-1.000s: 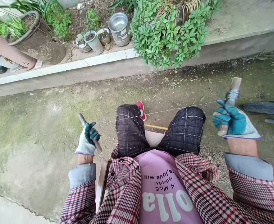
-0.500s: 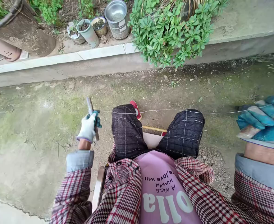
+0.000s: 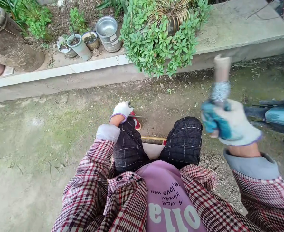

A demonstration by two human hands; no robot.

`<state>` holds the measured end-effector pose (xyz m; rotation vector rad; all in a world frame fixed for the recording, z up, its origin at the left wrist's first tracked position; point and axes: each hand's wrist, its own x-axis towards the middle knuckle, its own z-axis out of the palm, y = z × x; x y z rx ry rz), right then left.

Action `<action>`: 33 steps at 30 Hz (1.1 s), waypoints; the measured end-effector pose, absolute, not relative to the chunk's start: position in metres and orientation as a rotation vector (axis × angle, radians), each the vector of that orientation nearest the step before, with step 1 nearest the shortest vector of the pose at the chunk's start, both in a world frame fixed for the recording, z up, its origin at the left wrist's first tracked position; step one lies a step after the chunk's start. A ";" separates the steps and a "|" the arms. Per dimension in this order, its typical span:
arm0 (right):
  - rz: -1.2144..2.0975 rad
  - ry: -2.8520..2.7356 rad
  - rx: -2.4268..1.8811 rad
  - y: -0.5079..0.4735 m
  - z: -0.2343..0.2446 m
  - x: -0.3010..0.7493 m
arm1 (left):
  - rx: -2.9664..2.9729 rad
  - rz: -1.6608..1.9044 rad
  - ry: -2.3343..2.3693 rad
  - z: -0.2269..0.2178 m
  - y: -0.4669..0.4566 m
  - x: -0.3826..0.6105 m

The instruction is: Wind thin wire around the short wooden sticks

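I sit on a chair with my checked-trousered knees in front of me. My gloved right hand (image 3: 229, 120) is raised at the right and closed around a wooden stick (image 3: 221, 75) wound with pale thread; it is blurred. My gloved left hand (image 3: 122, 109) reaches forward over my left knee, near a red shoe (image 3: 135, 120). Its fingers curl shut around a thin metal rod (image 3: 138, 116) that pokes out to the right. The thread between my hands does not show.
A concrete kerb (image 3: 60, 72) crosses the far side, with a big leafy plant (image 3: 156, 38), a metal pot (image 3: 107, 29), small pots (image 3: 76, 45) and a large brown planter (image 3: 9, 45). Bare mossy ground lies to my left. A teal and black object (image 3: 274, 114) lies at right.
My left hand swung from out at the left to over my left knee. My right hand came back in from the right edge and lifted the stick upright. The stretched thread is gone from view.
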<state>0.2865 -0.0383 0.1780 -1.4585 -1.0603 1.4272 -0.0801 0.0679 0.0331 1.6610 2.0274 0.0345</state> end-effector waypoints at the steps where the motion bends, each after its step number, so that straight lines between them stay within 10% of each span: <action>1: 1.431 -1.088 -1.520 -0.034 0.168 0.276 | 1.632 0.184 1.927 0.036 0.061 -0.068; 13: 0.908 -2.138 -1.766 -0.045 0.103 0.178 | 0.884 1.027 1.123 0.078 -0.046 0.024; 33: 1.841 -1.878 -1.024 -0.071 0.078 0.196 | 0.507 0.936 0.992 0.107 -0.130 -0.059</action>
